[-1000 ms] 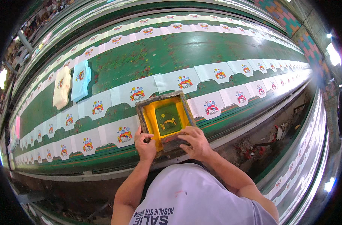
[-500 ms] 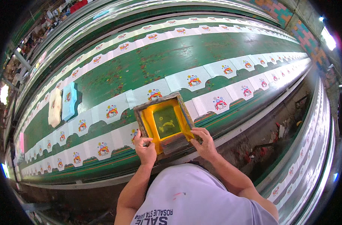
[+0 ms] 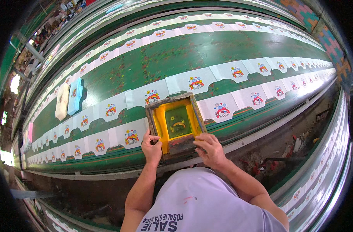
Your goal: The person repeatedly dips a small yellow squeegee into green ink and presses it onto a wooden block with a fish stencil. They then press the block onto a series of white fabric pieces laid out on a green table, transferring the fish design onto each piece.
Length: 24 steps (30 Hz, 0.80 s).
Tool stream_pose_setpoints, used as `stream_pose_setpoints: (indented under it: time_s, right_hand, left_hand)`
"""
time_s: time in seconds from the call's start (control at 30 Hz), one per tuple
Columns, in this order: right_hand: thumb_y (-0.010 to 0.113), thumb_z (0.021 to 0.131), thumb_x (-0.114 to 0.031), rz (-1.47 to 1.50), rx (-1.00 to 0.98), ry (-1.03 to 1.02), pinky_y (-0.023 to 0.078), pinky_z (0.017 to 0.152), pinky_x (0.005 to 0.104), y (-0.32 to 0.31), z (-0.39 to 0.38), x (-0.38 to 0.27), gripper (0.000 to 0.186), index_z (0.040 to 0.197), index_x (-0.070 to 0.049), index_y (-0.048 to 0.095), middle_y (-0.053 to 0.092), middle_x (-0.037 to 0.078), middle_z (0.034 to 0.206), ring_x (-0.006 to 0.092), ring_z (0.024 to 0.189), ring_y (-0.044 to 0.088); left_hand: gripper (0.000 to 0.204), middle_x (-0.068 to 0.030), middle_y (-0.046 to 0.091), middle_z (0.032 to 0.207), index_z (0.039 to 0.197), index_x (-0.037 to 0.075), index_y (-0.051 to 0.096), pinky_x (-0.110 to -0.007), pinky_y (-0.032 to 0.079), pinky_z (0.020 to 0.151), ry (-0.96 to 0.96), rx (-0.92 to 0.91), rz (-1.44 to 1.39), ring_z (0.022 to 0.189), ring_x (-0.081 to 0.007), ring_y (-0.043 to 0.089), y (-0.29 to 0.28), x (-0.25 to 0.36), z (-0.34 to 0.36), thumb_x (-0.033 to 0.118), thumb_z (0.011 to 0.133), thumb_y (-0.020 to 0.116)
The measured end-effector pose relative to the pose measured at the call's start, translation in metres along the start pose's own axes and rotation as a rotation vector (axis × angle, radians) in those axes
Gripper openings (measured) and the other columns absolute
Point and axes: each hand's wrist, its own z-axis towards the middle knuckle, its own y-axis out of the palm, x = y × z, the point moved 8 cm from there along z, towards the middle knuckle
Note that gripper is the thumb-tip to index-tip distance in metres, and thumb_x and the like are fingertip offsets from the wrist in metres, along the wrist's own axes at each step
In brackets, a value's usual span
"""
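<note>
A wooden screen-printing frame [image 3: 150,116] rests over the near row of printed cloth pieces, at the table's front edge. Yellow ink coats its inner sides, and a small flower-and-arc motif shows in the dark mesh [image 3: 179,124]. My left hand [image 3: 151,150] pinches the frame's near left corner, fingers curled. My right hand [image 3: 209,150] closes at the near right corner, fingers bent together against the wood. Left of the frame lies a white cloth piece [image 3: 118,133] with a colourful cartoon print; another white piece [image 3: 238,101] lies to the right. The frame hides the cloth beneath it.
Long green tables [image 3: 118,77] carry several rows of printed white pieces. A blue folded cloth [image 3: 75,96] and a cream one [image 3: 62,102] lie at the left. Another table of prints [image 3: 319,176] runs along the right, across a littered gap [image 3: 273,160].
The frame has shifted slightly right along the near row, uncovering the print on its left. My right fingers have drawn closer together at the corner. The whole view has shifted a little.
</note>
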Motion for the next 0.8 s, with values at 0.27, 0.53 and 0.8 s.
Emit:
stream_pose_setpoints:
  time_s: [0.27,0.53,0.8]
  right_hand:
    - [0.081,0.09,-0.014,-0.176,-0.292,-0.219,0.053,0.116,0.0511,0.043,0.02,-0.029,0.054,0.143,-0.01,0.074,0.071,0.01,0.142,0.0347,0.138,0.065]
    - [0.075,0.097,-0.016,-0.267,-0.428,-0.185,0.058,0.106,0.0486,0.062,0.054,-0.026,0.042,0.139,-0.01,0.074,0.072,0.012,0.124,0.0349,0.122,0.071]
    - [0.079,0.093,-0.013,-0.206,-0.5,-0.111,0.057,0.108,0.0502,0.055,0.041,-0.021,0.047,0.14,-0.011,0.074,0.073,0.012,0.128,0.0355,0.124,0.071]
  left_hand:
    - [0.081,-0.0008,0.072,0.101,0.16,-0.007,0.061,-0.028,0.056,0.091,-0.19,-0.068,-0.12,0.088,-0.0089,0.062,0.0,-0.021,0.0,-0.008,0.08,0.078]
    - [0.024,-0.0203,0.058,0.174,0.102,-0.001,0.074,-0.031,0.055,0.102,-0.178,-0.06,-0.117,0.114,-0.0138,0.07,-0.001,-0.032,0.002,-0.01,0.08,0.078]
    - [0.017,-0.0238,0.059,0.174,0.094,0.001,0.074,-0.03,0.057,0.094,-0.198,-0.07,-0.132,0.103,-0.0134,0.071,0.0,-0.025,0.0,-0.008,0.081,0.079]
